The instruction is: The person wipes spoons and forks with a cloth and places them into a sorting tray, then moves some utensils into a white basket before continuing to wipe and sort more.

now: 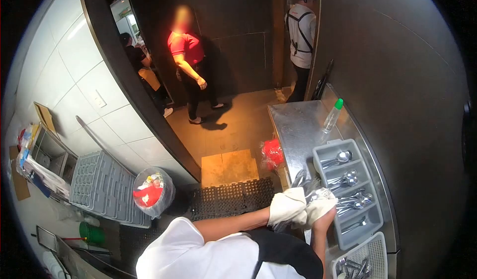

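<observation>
My left hand [267,218] is mostly covered by a white cloth [288,205], closed around a bundle of metal cutlery [304,180]. The cutlery's ends stick out above and below the cloth; its exact kind is hard to make out. My right hand [324,220] is closed on white cloth too, pressed against the bundle from the right. Just right of my hands lies a grey cutlery tray [340,233] with spoons [344,156] and other cutlery sorted in its compartments. Nearer to me stands a pale perforated basket [379,251] holding loose forks and other cutlery [354,268].
A clear bottle with a green cap [332,117] stands on the steel counter [295,125]. To the left are a lined waste bin [166,197] and stacked grey racks [107,187]. A person in a red shirt [186,50] and one in white [300,30] are beyond the doorway.
</observation>
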A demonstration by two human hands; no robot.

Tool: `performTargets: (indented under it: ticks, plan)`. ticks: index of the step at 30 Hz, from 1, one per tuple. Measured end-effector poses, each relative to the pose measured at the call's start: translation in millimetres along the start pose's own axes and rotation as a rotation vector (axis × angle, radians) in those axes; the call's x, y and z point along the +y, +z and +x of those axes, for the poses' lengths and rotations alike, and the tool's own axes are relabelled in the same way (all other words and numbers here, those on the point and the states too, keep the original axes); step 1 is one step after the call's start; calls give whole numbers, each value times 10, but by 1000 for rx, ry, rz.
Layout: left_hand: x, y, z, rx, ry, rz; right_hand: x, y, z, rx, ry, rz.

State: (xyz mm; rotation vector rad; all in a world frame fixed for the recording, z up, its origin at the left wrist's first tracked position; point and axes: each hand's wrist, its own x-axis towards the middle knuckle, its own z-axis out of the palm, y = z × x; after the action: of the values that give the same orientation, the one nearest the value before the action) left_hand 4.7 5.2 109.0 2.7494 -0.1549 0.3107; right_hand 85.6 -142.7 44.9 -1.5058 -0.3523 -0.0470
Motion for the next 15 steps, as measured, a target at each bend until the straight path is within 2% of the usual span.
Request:
performTargets:
  ticks: [1,3,4,6,9,10,13,14,15]
  plan:
    - [7,-20,-43,-7,-6,-61,8,11,1,-29,80,129]
    - [-6,30,-104,-39,-73,-387,-282,86,0,-51,158,252]
    - [-28,59,-124,-56,-106,-552,-299,82,23,-81,141,244]
    - [106,-218,-111,-229,-274,-764,-303,67,24,-136,108,221]
    - [156,-382,-2,-254,-273,-685,-271,116,52,-66,76,194]
    - [132,-316,11,-119,-60,-315,-262,123,60,-49,98,185]
    - [119,-402,102,-72,68,-274,-294,143,85,-62,146,128]
    - [47,-358,140,-66,196,-170,-293,129,125,-23,181,119]
    - [-37,-309,180,-50,230,-198,-228,119,207,51,107,49]
